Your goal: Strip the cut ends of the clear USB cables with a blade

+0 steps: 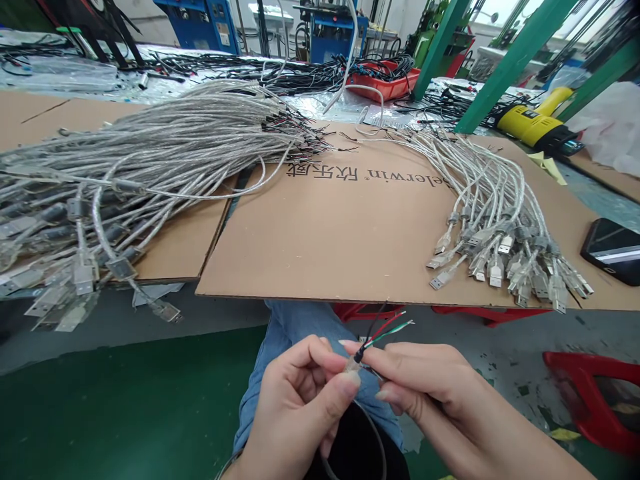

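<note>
My left hand (295, 400) and my right hand (425, 383) meet low in the middle of the view, over my lap. Both pinch the stripped end of a clear USB cable (356, 363). Its thin red, green, white and black inner wires (387, 328) fan out up and to the right from between my fingertips. The rest of the cable loops down between my wrists. A big pile of the same cables (125, 173) lies on the left cardboard. A smaller bundle with USB plugs (500, 220) lies on the right of the cardboard sheet (340, 233).
A black phone (613, 250) rests at the right edge of the cardboard. A yellow heat gun (537, 123) lies at the back right beside green frame posts (510, 63). A red tray (385, 83) with black wires stands behind. Red stools (595, 393) stand on the floor.
</note>
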Demonstrator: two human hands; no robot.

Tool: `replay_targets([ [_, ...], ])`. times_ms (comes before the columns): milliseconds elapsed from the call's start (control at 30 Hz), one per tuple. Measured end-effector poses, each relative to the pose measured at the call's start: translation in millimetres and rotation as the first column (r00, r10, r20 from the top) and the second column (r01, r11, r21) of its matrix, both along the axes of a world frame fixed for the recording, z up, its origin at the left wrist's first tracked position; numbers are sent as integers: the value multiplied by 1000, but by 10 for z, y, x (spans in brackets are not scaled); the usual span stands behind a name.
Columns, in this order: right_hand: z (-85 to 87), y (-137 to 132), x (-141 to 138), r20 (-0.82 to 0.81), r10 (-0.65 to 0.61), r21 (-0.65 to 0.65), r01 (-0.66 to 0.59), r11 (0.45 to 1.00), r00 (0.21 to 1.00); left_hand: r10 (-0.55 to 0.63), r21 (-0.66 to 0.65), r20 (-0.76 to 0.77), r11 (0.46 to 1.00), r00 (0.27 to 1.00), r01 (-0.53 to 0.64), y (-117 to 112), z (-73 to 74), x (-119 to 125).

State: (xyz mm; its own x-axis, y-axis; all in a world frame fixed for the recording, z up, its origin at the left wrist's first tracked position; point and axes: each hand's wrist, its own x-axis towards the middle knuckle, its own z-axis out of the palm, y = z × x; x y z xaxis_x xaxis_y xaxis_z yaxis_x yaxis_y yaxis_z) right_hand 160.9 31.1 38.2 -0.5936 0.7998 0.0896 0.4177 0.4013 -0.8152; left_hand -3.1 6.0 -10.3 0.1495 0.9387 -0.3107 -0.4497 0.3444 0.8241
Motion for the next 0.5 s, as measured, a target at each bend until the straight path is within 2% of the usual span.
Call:
replay_targets([
  [133,-19,-15,23,67,15,-37,-13,999,998,-33,-7,24,999,999,33,10,-30,-7],
  [300,-67,-8,-14,-16,-2,-10,2,1000,1000,-110,18,119,994,987,108,-1,-90,-9],
  [500,18,6,16,14,46,-39,-45,998,999,-128,38,154,992,980,123,-2,-101,-3],
])
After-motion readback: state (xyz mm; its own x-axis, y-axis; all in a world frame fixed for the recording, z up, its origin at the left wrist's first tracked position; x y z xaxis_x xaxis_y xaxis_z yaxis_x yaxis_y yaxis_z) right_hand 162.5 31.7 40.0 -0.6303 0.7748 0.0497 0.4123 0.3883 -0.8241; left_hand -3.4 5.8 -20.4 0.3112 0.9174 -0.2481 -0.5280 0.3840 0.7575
